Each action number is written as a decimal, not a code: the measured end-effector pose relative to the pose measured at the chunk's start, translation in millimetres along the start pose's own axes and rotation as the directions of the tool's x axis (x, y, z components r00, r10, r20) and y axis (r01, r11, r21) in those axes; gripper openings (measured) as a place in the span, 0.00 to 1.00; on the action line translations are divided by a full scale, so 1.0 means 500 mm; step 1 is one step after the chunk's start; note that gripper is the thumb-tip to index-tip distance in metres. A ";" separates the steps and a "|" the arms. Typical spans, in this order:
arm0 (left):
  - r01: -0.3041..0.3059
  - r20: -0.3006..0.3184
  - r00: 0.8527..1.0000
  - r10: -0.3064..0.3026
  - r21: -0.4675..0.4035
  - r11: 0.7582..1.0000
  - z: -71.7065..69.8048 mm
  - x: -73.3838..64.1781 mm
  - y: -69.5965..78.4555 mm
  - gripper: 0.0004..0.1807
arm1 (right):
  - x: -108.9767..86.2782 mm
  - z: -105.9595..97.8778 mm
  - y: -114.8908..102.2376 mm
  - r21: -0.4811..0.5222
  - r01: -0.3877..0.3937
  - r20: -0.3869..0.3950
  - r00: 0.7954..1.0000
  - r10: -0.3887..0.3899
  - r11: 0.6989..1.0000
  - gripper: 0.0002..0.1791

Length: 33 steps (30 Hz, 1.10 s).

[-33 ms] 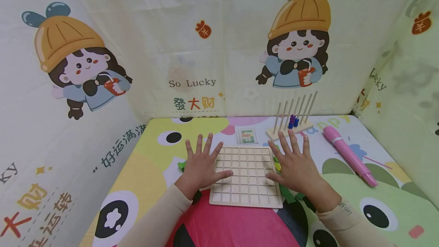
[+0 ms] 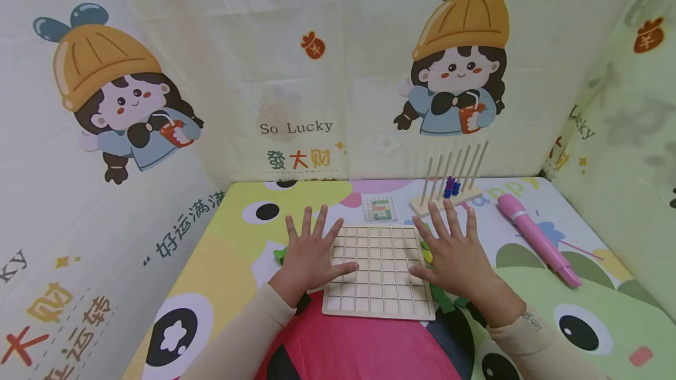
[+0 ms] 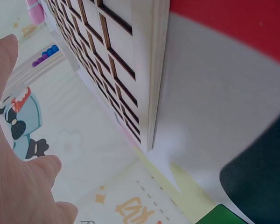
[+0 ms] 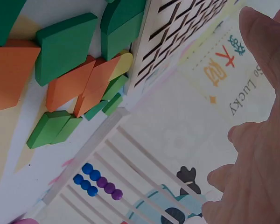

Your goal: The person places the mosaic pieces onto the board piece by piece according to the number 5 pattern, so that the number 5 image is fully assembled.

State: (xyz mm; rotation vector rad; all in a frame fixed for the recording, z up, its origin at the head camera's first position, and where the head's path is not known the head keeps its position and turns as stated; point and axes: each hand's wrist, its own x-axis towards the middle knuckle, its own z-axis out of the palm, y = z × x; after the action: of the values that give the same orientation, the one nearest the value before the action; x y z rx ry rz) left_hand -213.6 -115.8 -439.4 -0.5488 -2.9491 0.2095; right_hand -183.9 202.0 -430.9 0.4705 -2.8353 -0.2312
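Observation:
A light wooden board point(image 2: 382, 274) with a grid of square cells lies in the middle of the table. Over its left edge my left hand point(image 2: 306, 260) spreads its straight fingers, palm down. My right hand point(image 2: 459, 257) spreads the same way at the right edge. Both thumbs point inward over the grid, and neither hand holds anything. Right of the board, partly hidden under the right hand, lie several blocks: green point(image 4: 66, 46), orange point(image 4: 70, 86) and a yellow one point(image 4: 123, 65). A green block point(image 2: 279, 256) shows beside the left hand.
Behind the board lies a small card point(image 2: 379, 209) with a coloured grid pattern. A wooden peg rack point(image 2: 422, 207) with upright rods and blue and purple beads point(image 2: 449, 186) stands back right. A pink pen-shaped stick point(image 2: 538, 239) lies farther right. Printed cloth walls enclose the table.

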 end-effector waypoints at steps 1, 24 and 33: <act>0.000 0.005 1.000 0.000 -0.002 1.000 0.000 0.000 0.000 0.60 | -0.002 0.000 0.000 -0.001 0.000 0.000 1.000 0.000 1.000 0.62; -0.044 -0.024 0.999 0.040 -0.238 0.970 -0.028 -0.086 0.007 0.61 | -0.026 -0.001 0.042 0.219 -0.066 0.107 0.993 0.044 0.974 0.59; -0.028 0.019 0.999 0.037 -0.342 0.939 -0.007 -0.113 0.011 0.62 | -0.030 0.003 0.068 0.332 -0.083 0.149 0.988 0.034 0.940 0.54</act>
State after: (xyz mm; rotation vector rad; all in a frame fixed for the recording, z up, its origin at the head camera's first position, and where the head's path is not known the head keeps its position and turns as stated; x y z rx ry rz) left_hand -159.0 -130.7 -443.0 -0.6395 -3.0174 -0.3039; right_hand -180.7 239.2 -429.2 0.4509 -3.0341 0.2499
